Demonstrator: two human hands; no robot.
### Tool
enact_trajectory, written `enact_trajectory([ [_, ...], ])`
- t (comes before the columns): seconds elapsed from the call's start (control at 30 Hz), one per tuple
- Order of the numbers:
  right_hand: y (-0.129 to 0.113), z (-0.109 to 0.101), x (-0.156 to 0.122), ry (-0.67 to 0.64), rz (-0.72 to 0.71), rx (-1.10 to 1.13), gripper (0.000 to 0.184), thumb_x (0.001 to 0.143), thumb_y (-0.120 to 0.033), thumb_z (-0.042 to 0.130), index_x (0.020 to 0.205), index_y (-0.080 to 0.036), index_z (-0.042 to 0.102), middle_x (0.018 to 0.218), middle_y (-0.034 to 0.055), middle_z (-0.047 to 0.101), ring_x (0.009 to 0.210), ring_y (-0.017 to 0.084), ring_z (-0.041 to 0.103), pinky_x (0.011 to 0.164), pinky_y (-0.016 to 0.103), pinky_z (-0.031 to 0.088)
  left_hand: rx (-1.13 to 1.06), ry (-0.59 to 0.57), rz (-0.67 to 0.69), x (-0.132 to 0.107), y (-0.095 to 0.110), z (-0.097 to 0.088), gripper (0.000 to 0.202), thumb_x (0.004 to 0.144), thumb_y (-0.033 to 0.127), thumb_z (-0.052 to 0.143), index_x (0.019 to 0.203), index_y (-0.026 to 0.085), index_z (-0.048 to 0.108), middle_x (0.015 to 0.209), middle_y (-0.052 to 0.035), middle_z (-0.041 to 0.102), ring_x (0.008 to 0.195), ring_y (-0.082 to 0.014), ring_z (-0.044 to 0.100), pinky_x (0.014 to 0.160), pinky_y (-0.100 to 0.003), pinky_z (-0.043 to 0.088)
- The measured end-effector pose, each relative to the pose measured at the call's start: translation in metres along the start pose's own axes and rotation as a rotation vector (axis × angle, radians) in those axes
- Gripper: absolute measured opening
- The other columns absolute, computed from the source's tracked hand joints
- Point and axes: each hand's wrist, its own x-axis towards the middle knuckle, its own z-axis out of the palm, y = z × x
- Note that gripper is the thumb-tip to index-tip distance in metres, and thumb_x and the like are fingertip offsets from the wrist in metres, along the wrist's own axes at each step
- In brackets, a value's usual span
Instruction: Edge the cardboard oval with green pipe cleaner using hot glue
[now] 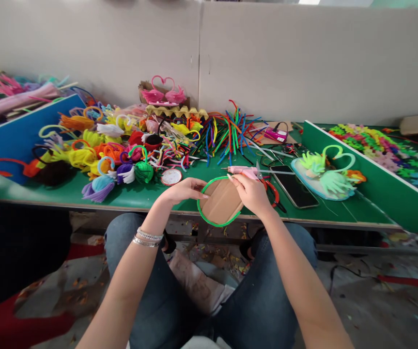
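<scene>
A heart-shaped piece of brown cardboard (222, 202) edged with a green pipe cleaner is held over the front edge of the green table (136, 196). My left hand (183, 190) pinches its upper left rim, fingers closed. My right hand (253, 193) grips its right side, fingers pressed on the green edging. Just behind my right hand a pink glue gun (244, 170) lies on the table.
Loose coloured pipe cleaners (226, 133) and several fuzzy swan figures (107, 155) cover the table's back and left. A black phone (294, 186), a finished green swan piece (323, 174), a round lid (171, 177) and a blue divider board (16, 135) lie nearby. A person sits at the left edge.
</scene>
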Motion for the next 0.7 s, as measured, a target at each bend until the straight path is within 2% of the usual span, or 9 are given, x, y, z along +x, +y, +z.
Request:
enact_trajectory([
  [0.17,0.0010,-0.0010,-0.0003,0.007,-0.017,0.021,0.038,0.094,-0.043,0.037,0.091,-0.022,0.069,0.101,0.0083,0.070,0.100,0.024,0.062,0.082,0.035,0.048,-0.108,0.027,-0.062,-0.0007,0.0009,-0.0013,0.041,0.051,0.017,0.079,0.091,0.011,0.070,0.080,-0.0029,0.069,0.072,-0.0114,0.058,0.062,-0.020,0.043],
  [0.4,0.0022,-0.0001,-0.0001,0.007,-0.013,0.027,0.035,0.094,-0.041,0.039,0.093,-0.024,0.070,0.099,0.0069,0.071,0.106,0.024,0.060,0.088,0.037,0.048,-0.263,0.045,-0.186,-0.0024,0.0037,-0.0049,0.042,0.056,0.009,0.074,0.098,0.011,0.068,0.086,-0.0044,0.068,0.074,-0.0110,0.063,0.065,-0.021,0.046],
  [0.57,0.0025,-0.0012,0.0006,-0.007,-0.005,0.071,0.034,0.093,-0.040,0.040,0.093,-0.024,0.070,0.102,0.0069,0.070,0.108,0.024,0.059,0.089,0.038,0.048,-0.356,0.037,-0.196,-0.0016,0.0036,-0.0047,0.044,0.055,0.002,0.071,0.098,0.011,0.067,0.068,0.0027,0.060,0.061,-0.0072,0.059,0.062,-0.020,0.047],
  [0.7,0.0036,-0.0015,0.0002,-0.003,0.009,0.128,0.034,0.093,-0.042,0.041,0.092,-0.023,0.070,0.105,0.0073,0.070,0.105,0.024,0.061,0.087,0.038,0.049,-0.403,0.007,-0.203,-0.0011,0.0036,-0.0051,0.046,0.056,-0.001,0.068,0.100,0.011,0.065,0.068,0.0025,0.060,0.060,-0.0076,0.060,0.062,-0.021,0.048],
])
